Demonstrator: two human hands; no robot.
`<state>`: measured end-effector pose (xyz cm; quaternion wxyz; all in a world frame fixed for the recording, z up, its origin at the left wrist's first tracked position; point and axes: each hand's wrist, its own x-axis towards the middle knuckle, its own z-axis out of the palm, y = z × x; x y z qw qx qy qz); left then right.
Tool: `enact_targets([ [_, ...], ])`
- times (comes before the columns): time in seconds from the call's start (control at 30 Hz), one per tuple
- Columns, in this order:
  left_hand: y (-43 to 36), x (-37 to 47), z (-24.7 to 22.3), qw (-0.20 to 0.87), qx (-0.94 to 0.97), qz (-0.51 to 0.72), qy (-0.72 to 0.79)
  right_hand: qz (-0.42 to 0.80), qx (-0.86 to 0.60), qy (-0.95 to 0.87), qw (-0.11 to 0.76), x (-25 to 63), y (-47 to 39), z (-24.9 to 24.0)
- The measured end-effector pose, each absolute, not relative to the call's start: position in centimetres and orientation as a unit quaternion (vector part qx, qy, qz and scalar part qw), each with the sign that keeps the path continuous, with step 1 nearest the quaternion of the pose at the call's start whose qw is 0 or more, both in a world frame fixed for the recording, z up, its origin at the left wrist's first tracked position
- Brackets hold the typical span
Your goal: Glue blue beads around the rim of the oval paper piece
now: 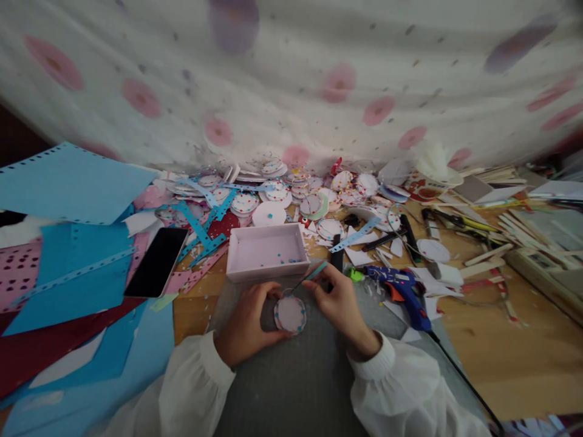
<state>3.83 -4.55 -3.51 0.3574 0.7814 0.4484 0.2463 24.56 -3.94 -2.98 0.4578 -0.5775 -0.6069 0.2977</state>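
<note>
A round white disc (290, 314) with small blue and red dots around its rim is held at its left edge by my left hand (250, 318), thumb below and fingers above. My right hand (336, 303) pinches a thin teal tool (315, 274), whose tip points down at the disc's top edge. Just beyond both hands stands an open white box (268, 250) with a few small blue bits inside. A grey mat (282, 388) lies under the hands.
A blue glue gun (407, 294) with a black cord lies to the right. On the left are a black phone (157, 262) and blue sheets (73, 279). Decorated discs (245, 202) pile up behind the box. Wooden sticks (537, 237) and a tissue cup (428, 182) are at the right.
</note>
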Motion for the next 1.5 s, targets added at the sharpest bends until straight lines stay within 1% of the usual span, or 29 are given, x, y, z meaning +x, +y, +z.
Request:
enact_targets([
  [0.17,-4.6,3.9,-3.4,0.359,0.78,0.24,0.453,0.288,-0.581,-0.614,0.45,24.7,-3.9,-2.7],
  [0.23,-4.5,3.9,-3.3,0.36,0.778,0.241,0.454,0.282,-0.585,-0.606,0.46,24.9,-3.8,-2.5],
  [0.3,-4.5,3.8,-3.2,0.363,0.78,0.238,0.451,0.279,-0.59,-0.582,0.486,25.3,-3.7,-2.3],
  [0.4,-4.5,3.7,-3.0,0.367,0.784,0.233,0.444,0.284,-0.579,-0.532,0.549,25.6,-3.6,-1.8],
  [0.53,-5.0,3.5,-2.8,0.378,0.776,0.277,0.421,0.287,-0.537,-0.481,0.631,25.6,-3.6,-1.3],
  [0.7,-5.4,3.5,-3.3,0.414,0.707,0.353,0.452,0.292,-0.509,-0.458,0.668,25.1,-3.7,-1.4],
  [0.93,-5.1,3.5,-3.5,0.432,0.686,0.374,0.45,0.256,-0.499,-0.484,0.672,24.6,-3.9,-1.5],
  [1.27,-5.1,3.5,-3.9,0.433,0.673,0.384,0.461,0.197,-0.51,-0.587,0.597,24.6,-3.8,-2.3],
  [1.4,-5.0,3.4,-4.0,0.435,0.673,0.383,0.461,0.18,-0.494,-0.606,0.596,24.3,-3.8,-2.1],
  [1.5,-5.0,3.4,-4.0,0.431,0.674,0.383,0.463,0.17,-0.488,-0.596,0.615,24.5,-3.9,-2.2],
])
